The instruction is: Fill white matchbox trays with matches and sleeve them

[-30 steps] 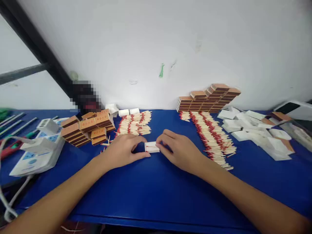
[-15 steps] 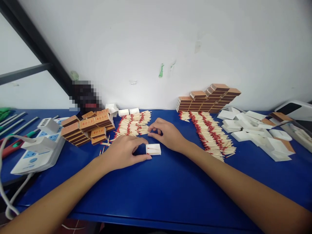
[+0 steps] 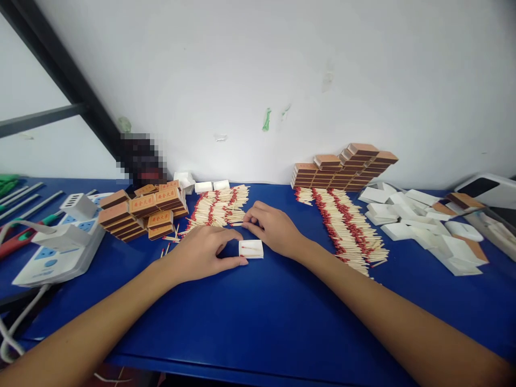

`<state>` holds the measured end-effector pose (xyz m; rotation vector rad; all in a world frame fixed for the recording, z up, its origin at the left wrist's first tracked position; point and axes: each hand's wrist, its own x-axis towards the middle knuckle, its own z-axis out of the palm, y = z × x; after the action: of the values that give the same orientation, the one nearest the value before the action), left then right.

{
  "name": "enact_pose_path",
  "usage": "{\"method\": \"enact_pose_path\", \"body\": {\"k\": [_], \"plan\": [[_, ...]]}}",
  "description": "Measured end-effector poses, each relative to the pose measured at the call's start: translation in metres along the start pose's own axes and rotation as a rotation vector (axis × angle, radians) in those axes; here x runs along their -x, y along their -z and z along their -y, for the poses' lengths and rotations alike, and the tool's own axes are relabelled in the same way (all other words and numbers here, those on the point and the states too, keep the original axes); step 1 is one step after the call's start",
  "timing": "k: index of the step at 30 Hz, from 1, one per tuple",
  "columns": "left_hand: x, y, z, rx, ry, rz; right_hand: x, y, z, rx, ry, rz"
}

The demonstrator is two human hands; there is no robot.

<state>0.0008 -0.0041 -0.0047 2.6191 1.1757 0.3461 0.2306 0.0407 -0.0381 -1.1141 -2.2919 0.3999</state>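
Note:
A small white matchbox tray (image 3: 256,252) lies on the blue table with a few matches inside. My left hand (image 3: 203,250) steadies it, thumb and forefinger closed about its left end. Just behind the tray, my right hand (image 3: 274,228) is closed in a pinch, its fingertips at the right edge of the left match pile (image 3: 217,207). A pale match (image 3: 237,224) juts left from those fingertips. The pile's red heads show in bands, and several loose matches (image 3: 165,250) lie near my left wrist.
Filled-looking brown matchboxes (image 3: 143,207) are stacked at left, and a taller matchbox stack (image 3: 342,169) stands against the wall. A long match pile (image 3: 350,231) lies beside my right forearm. White trays (image 3: 419,215) are heaped at right. A power strip (image 3: 60,258) sits far left.
My right hand has shifted slightly down and its fingers have drawn closer together at the pile's edge. My left hand stays at the tray. The view has moved slightly.

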Motion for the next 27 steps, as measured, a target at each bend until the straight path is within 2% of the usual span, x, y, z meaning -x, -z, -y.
{"method": "enact_pose_path", "body": {"k": [8, 11, 19, 24, 27], "plan": [[-0.001, 0.003, 0.005, 0.021, 0.019, -0.022, 0.008, 0.011, 0.004, 0.469, 0.098, 0.092], [0.0, 0.003, 0.005, 0.027, 0.029, -0.017, 0.014, 0.014, 0.004, 0.563, 0.117, 0.097], [0.0, 0.005, 0.004, -0.018, 0.016, -0.03, 0.023, 0.02, 0.004, 0.312, 0.008, 0.078], [0.0, 0.005, 0.006, -0.041, 0.031, -0.05, 0.02, 0.019, 0.004, 0.277, -0.046, 0.11], [0.0, 0.006, 0.006, -0.046, 0.044, -0.045, 0.024, 0.027, 0.004, 0.193, -0.113, 0.124]]}}
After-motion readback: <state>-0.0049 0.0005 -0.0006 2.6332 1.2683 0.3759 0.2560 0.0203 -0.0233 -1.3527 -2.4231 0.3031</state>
